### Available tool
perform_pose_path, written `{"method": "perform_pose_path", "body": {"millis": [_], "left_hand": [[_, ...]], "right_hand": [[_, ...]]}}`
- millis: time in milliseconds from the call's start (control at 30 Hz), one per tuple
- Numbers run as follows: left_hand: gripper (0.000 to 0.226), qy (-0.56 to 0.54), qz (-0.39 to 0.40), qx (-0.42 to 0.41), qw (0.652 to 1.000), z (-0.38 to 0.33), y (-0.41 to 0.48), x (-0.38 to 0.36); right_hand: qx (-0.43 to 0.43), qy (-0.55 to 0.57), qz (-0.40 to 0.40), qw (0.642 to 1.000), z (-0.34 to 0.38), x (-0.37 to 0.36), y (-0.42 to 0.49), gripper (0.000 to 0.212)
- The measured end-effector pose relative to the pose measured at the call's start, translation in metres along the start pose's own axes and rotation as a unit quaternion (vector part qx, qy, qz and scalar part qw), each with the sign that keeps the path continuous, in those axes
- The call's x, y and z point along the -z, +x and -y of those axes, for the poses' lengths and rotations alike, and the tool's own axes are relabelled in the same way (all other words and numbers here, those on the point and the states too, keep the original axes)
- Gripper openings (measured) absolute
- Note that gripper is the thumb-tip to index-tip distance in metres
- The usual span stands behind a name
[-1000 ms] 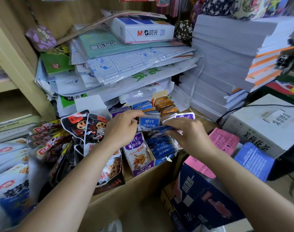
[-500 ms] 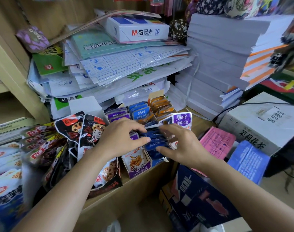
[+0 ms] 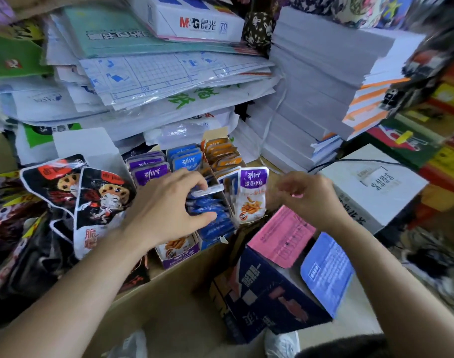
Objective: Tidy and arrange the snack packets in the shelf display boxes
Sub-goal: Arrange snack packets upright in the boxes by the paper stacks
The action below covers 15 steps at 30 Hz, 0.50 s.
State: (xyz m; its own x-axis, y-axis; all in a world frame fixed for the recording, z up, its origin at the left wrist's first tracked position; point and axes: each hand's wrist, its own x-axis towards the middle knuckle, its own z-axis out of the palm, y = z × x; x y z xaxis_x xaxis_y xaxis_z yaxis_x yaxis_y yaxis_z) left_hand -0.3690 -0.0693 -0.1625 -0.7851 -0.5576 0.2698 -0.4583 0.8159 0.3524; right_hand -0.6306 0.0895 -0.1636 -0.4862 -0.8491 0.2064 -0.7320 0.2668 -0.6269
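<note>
Three narrow display boxes stand side by side on the wooden shelf: a purple box [image 3: 178, 251], a blue box [image 3: 212, 244] and a row of orange packets [image 3: 220, 153] behind. My left hand [image 3: 166, 205] reaches over the blue box, thumb and fingers pinching a bundle of dark blue packets [image 3: 215, 223] lying in its front part. My right hand [image 3: 306, 195] hovers to the right, blurred, fingers loosely curled and holding nothing. Between the hands a purple-and-white packet [image 3: 253, 192] stands upright. More purple packets [image 3: 151, 171] and blue packets [image 3: 185, 158] fill the rows behind.
Black cookie bags [image 3: 102, 197] crowd the shelf left of the boxes. Stacks of paper [image 3: 311, 86] and an M&G box [image 3: 194, 21] rise behind. Below the shelf edge sits an open dark blue carton [image 3: 267, 293] with a pink flap [image 3: 285, 236]; a white carton [image 3: 370, 182] stands at right.
My right hand has let go of the blue packets and drawn away to the right. My left hand has stayed on the blue packets. The view has moved closer.
</note>
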Motion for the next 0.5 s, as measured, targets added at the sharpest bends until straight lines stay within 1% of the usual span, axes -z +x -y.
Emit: {"method": "perform_pose_path", "body": {"millis": [67,133,200,267,367,400,433,500], "left_hand": [[0.051,0.008,0.020,0.004,1.000,-0.002,0.004,-0.005],[0.052,0.008,0.030,0.008,0.999,-0.003,0.008,-0.008],[0.051,0.007,0.034,0.008,0.999,-0.001,0.011,-0.008],[0.051,0.008,0.038,0.006,0.999,0.001,0.013,-0.008],[0.052,0.008,0.042,0.007,0.999,0.003,0.014,-0.009],[0.052,0.007,0.043,0.007,0.999,0.003,0.014,-0.009],[0.052,0.006,0.043,0.007,0.999,0.003,0.014,-0.010],[0.052,0.003,0.043,0.005,0.999,0.005,0.014,-0.010]], "right_hand": [[-0.015,-0.065,0.069,0.995,-0.018,0.006,0.010,0.021],[-0.020,-0.122,0.156,0.980,-0.029,0.006,0.023,0.037],[-0.031,-0.184,0.236,0.954,-0.040,0.001,0.037,0.057],[-0.055,-0.226,0.313,0.921,-0.045,-0.001,0.052,0.068],[-0.053,-0.198,0.436,0.876,-0.037,-0.002,0.067,0.062],[-0.057,-0.196,0.461,0.864,-0.033,0.000,0.069,0.059],[-0.057,-0.198,0.464,0.861,-0.030,0.002,0.071,0.053],[-0.065,-0.203,0.444,0.870,-0.028,0.009,0.071,0.036]]}}
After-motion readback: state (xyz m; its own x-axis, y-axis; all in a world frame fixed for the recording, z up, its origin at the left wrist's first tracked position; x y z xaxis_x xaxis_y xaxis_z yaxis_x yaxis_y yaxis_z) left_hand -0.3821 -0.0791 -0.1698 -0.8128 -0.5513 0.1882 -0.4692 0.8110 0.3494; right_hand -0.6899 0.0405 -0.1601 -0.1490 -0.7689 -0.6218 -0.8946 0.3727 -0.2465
